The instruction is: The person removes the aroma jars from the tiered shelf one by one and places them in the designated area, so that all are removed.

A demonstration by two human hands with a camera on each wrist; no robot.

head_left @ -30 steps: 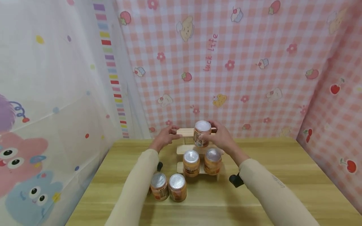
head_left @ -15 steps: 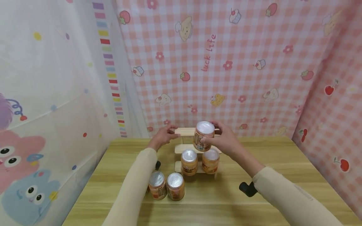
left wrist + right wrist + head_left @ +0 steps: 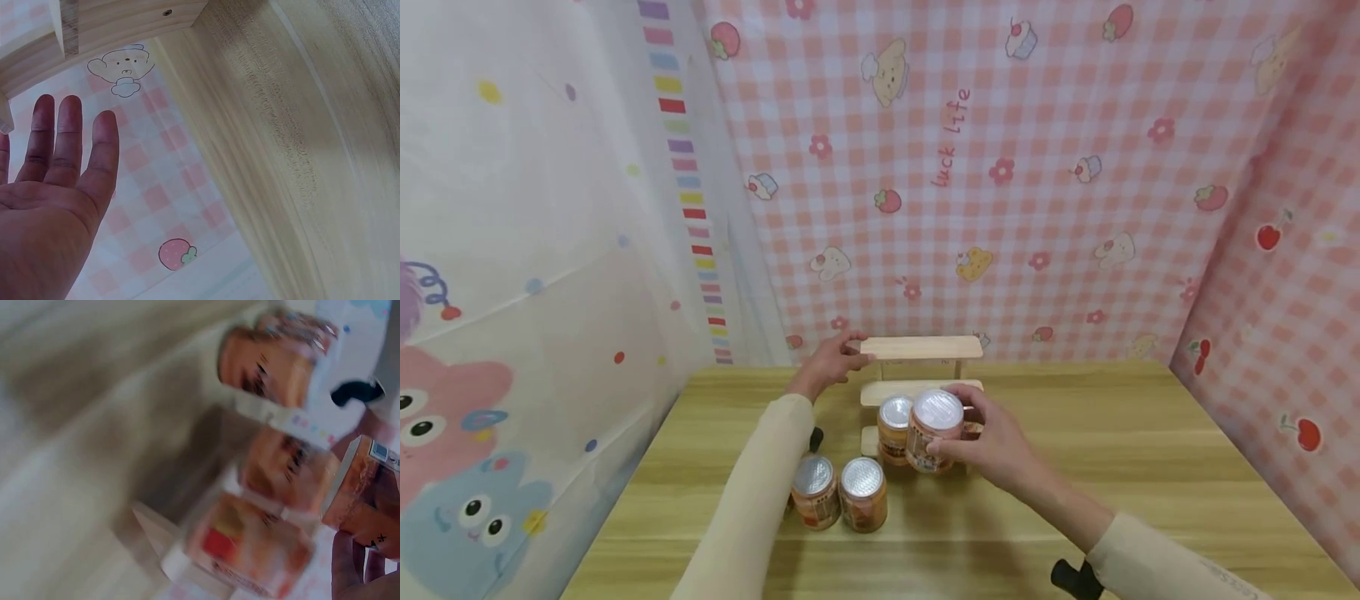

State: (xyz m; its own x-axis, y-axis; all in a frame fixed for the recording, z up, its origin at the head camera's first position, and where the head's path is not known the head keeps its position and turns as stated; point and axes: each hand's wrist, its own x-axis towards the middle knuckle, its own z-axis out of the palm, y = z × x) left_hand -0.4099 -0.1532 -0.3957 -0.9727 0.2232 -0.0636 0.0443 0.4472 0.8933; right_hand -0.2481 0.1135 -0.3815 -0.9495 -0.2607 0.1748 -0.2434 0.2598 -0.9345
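My right hand (image 3: 992, 437) grips a can (image 3: 934, 442) with a silvery lid and an orange-brown label, thumb in front and fingers behind. This can is upright in front of the stepped wooden rack (image 3: 921, 347), hiding most of the can on the bottom step's right. Beside it, another can (image 3: 893, 429) stands on that step. At the rack's left end, my left hand (image 3: 831, 364) pinches the top board between thumb and forefinger. The left wrist view shows the other fingers (image 3: 69, 134) stretched out below the board. The held can (image 3: 369, 500) also appears in the right wrist view.
Two cans (image 3: 815, 492) (image 3: 863, 494) stand on the wooden table (image 3: 1075, 467) at the rack's front left, and part of another shows behind the left sleeve. Checked pink cloth (image 3: 1037, 208) hangs behind the table.
My right hand has carried the can down and toward me, from the top board to in front of the bottom step. The left hand has stayed at the rack's end.
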